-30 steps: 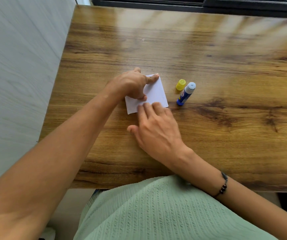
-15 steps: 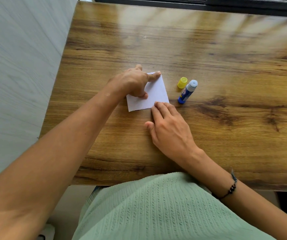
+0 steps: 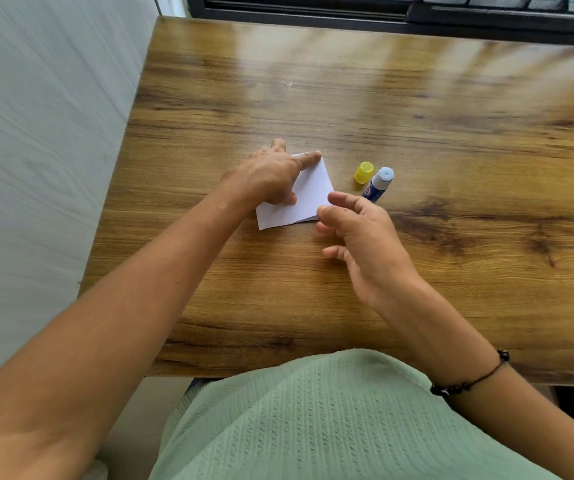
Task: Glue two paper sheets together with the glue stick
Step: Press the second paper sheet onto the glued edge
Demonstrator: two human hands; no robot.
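Small white paper sheets [image 3: 308,199] lie stacked flat on the wooden table [image 3: 417,133]. My left hand [image 3: 268,178] presses down on them, forefinger stretched along the far edge and thumb on the middle. My right hand [image 3: 358,230] hovers just above the table at the paper's right corner, fingers loosely curled and apart, holding nothing. An uncapped blue and white glue stick [image 3: 377,185] lies just beyond my right fingertips. Its yellow cap [image 3: 364,172] stands beside it on the left.
A pale wall [image 3: 46,150] runs along the table's left edge. A dark window frame [image 3: 382,12] borders the far edge. My green knitted top [image 3: 313,420] sits against the near edge.
My right hand slid rightward along the paper's near edge, then lifted off the table and turned palm-left near the glue stick. The left hand stayed pressed on the paper.
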